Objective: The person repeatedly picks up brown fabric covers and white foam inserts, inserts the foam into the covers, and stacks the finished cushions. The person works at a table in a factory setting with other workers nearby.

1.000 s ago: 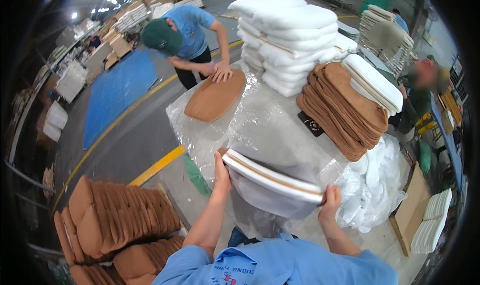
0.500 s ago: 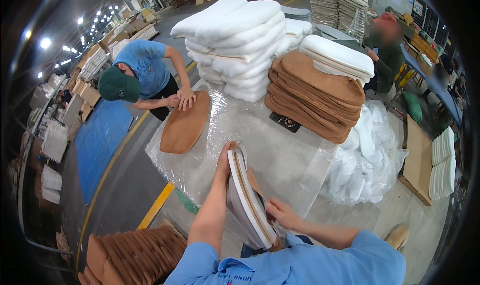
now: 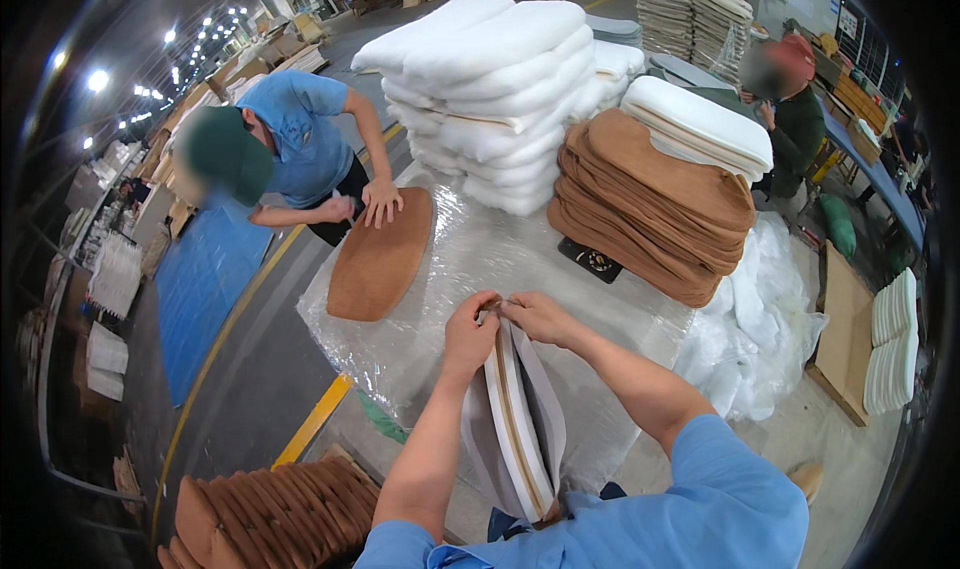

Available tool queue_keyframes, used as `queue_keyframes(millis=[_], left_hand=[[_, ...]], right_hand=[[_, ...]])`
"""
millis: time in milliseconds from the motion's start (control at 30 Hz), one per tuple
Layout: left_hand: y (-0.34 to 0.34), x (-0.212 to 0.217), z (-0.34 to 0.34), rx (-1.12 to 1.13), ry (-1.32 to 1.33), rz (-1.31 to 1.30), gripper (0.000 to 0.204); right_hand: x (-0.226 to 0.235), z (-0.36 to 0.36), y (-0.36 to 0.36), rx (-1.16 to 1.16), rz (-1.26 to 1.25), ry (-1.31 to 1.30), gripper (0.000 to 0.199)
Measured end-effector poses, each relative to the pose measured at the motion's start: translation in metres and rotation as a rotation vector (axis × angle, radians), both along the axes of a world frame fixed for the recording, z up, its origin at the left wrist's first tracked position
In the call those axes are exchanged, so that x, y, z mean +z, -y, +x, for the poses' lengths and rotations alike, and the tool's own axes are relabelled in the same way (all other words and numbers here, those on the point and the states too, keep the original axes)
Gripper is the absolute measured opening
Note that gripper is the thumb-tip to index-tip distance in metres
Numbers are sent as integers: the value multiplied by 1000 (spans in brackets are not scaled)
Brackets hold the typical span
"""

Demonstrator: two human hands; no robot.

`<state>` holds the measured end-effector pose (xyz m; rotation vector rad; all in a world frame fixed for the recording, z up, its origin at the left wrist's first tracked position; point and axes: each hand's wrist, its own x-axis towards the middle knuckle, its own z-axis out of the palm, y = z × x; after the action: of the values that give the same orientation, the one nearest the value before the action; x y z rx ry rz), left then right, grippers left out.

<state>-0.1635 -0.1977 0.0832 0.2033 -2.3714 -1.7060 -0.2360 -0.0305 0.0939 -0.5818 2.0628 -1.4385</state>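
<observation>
Pinching the far end of a zippered cover (image 3: 513,409), the left hand (image 3: 472,335) and right hand (image 3: 538,318) meet just beside each other, their fingertips closed on the piece at its top corner. What lies between the fingers there is too small to make out. The cover is held lengthwise, running from the hands back toward the person's body, over the near edge of the worktop (image 3: 490,254); it shows a white band, a tan zipper strip down its middle and grey sides, the right one standing a little apart from the band.

Clear plastic film covers the worktop. Near its left edge a flat brown panel (image 3: 380,259) lies under the spread hand of a co-worker (image 3: 300,134) in a blue shirt and green cap. Beyond, fluffy white pads (image 3: 480,99) rise in a tall pile, and to their right stands a stack of brown covers (image 3: 650,209), with a black flat item (image 3: 588,259) partly beneath its near left side. White cushions (image 3: 700,124) sit just behind that stack. At the right, a clear plastic bag (image 3: 757,319) bulges with white material. More brown pieces (image 3: 270,514) stand in a row at the lower left.
</observation>
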Motion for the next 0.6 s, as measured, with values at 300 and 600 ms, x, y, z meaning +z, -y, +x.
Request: queue_keyframes(millis=[300,600], left_hand=[[-19,6,-10,181,-261,-227,8],[-36,-15,-7,322,-293,4,3]], right_hand=[[-10,-18,-8,138,-105,-39,35],[0,-6,-9,161,-117,-196,19]])
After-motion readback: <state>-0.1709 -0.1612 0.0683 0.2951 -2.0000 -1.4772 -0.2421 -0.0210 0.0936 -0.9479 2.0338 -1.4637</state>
